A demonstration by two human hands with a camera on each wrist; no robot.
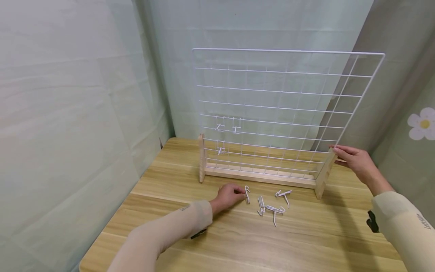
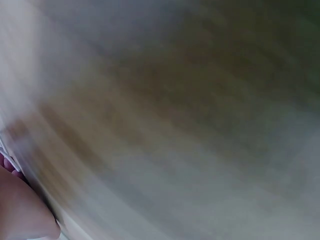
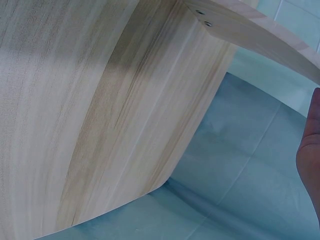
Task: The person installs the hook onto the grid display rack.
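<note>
A white wire grid panel [image 1: 282, 90] stands upright in a wooden base [image 1: 261, 175]. My right hand [image 1: 357, 160] grips the top of the base's right wooden upright [image 1: 325, 173], thumb in front and fingers partly hidden behind. At the right edge of the right wrist view, part of that hand [image 3: 310, 150] shows beside the wood. In front of the base, my left hand [image 1: 231, 196] pinches a white wire hook [image 1: 247, 195] at the tabletop. More loose white hooks [image 1: 274, 211] lie just right of it. The left wrist view is mostly blurred.
Three white hooks [image 1: 219, 150] hang at the lower left of the grid. The wooden table [image 1: 163, 204] has its left edge beside a pale green curtain [image 1: 102, 94]. Another loose hook [image 1: 284, 196] lies near the base's front right.
</note>
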